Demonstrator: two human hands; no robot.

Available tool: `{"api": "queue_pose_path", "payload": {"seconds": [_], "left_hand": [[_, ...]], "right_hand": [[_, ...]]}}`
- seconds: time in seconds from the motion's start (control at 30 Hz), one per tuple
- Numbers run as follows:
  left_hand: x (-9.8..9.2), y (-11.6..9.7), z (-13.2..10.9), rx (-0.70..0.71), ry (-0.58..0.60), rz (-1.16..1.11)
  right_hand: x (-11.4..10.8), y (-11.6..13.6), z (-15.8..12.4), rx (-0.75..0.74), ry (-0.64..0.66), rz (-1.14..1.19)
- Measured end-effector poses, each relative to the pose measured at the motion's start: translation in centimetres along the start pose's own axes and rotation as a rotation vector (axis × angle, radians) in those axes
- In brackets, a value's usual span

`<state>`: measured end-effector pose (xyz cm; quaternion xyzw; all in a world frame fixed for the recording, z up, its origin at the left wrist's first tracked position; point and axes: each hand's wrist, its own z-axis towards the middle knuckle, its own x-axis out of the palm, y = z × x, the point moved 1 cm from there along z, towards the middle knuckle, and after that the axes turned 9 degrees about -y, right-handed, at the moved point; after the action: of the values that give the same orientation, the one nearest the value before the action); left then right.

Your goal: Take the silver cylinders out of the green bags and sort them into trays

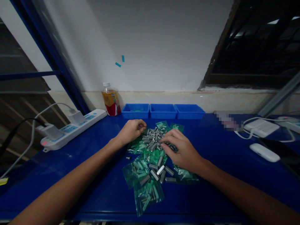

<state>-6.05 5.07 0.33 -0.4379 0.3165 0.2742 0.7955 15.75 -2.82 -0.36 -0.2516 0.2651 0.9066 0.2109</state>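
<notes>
A heap of small silver metal pieces (pixel 153 137) lies on clear green-tinted plastic bags in the middle of the blue table. At the heap's left edge is my left hand (pixel 134 130), its fingers curled in a pinch; whatever they hold is hidden. My right hand (pixel 181 150) reaches over the heap's right side, thumb and fingers apart, fingertips at the metal pieces. Nearer to me, several larger hexagonal metal standoffs (pixel 160 170) lie loose. Beside and under them are small plastic bags (pixel 148 195) with slim pieces inside. One small metal piece (pixel 128 158) lies apart, left of the bags.
Three blue trays (pixel 163 112) stand in a row along the wall; the left one has something greenish inside. A drink bottle (pixel 111 99) is left of them. A white power strip (pixel 75 128) with plugs and cables lies at left. A white case (pixel 264 152) and cables lie at right.
</notes>
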Motion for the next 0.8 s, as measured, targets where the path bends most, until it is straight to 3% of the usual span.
{"api": "queue_pose_path", "payload": {"seconds": [0.1, 0.17, 0.3, 0.53, 0.67, 0.73, 0.8], "left_hand": [[-0.5, -2.4, -1.0, -0.182, -0.026, -0.398], [-0.4, -4.6, -2.0, -0.228, 0.03, -0.633], [0.8, -7.5, -3.9, -0.221, 0.165, -0.798], [1.4, -7.1, -4.3, -0.107, 0.093, -0.615], [0.7, -7.2, -4.8, 0.221, -0.072, -0.298], [0.6, -7.4, -5.0, 0.363, -0.083, -0.208], [0.5, -7.5, -5.2, 0.414, -0.07, -0.168]], "right_hand": [[0.0, -0.1, 0.1, -0.002, -0.027, -0.018], [-0.1, 0.1, 0.1, -0.026, -0.063, -0.034], [-0.3, 0.9, 0.0, -0.111, -0.149, -0.041], [-0.2, 0.7, -0.1, -0.066, -0.161, -0.088], [-0.1, 0.5, 0.0, 0.06, -0.158, -0.026], [0.0, 0.7, 0.1, 0.132, -0.14, 0.024], [0.1, 0.9, 0.1, 0.189, -0.12, 0.072]]}}
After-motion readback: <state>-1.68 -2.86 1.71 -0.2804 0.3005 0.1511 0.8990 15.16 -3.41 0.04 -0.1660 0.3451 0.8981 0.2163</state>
